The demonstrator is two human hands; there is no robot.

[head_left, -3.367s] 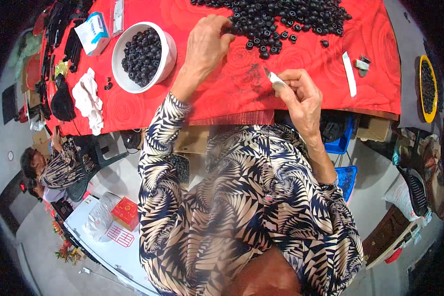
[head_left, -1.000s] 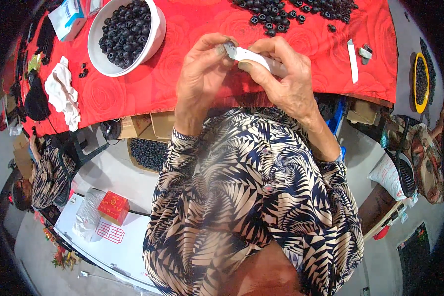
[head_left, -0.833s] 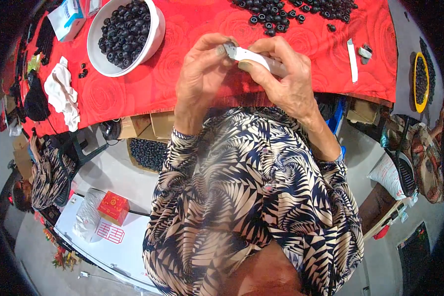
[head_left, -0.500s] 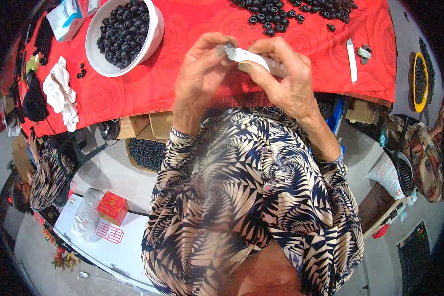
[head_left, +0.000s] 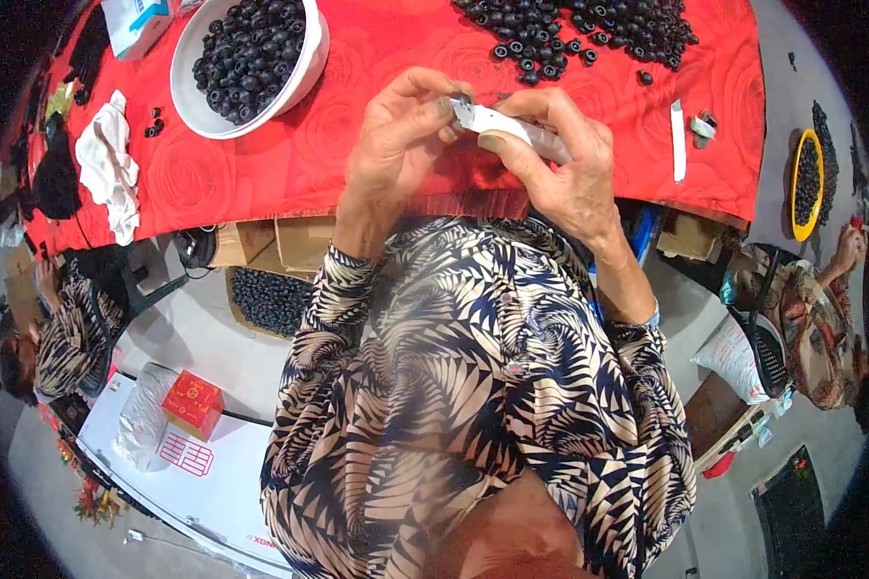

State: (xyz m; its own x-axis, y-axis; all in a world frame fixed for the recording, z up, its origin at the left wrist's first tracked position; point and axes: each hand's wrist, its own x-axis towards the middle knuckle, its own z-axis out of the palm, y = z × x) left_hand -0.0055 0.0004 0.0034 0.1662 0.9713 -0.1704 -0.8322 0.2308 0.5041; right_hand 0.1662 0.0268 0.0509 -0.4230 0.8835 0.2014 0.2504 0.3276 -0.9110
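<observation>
My right hand point(head_left: 565, 164) is closed round a white-handled cutter point(head_left: 521, 131), its thumb lying along the near side. The cutter's thin pale tip points left, toward my other hand. Between thumb and fingertips, my left hand point(head_left: 396, 140) pinches a small black round part point(head_left: 462, 98), right against that tip. The fingers partly cover the part, so its exact shape is hidden. Both hands are raised over the near edge of a table with a red rose-patterned cloth point(head_left: 251, 188).
A white bowl point(head_left: 312, 63) full of black ring-shaped parts stands at the far left. Loose black parts point(head_left: 541, 34) are heaped at the back. A white cloth point(head_left: 106, 164) lies left, a white strip point(head_left: 678, 140) right. Two people point(head_left: 77, 323) sit at either side.
The whole view has shifted slightly. My hands stay together with the cutter tip against the black part; their grip looks almost the same.
</observation>
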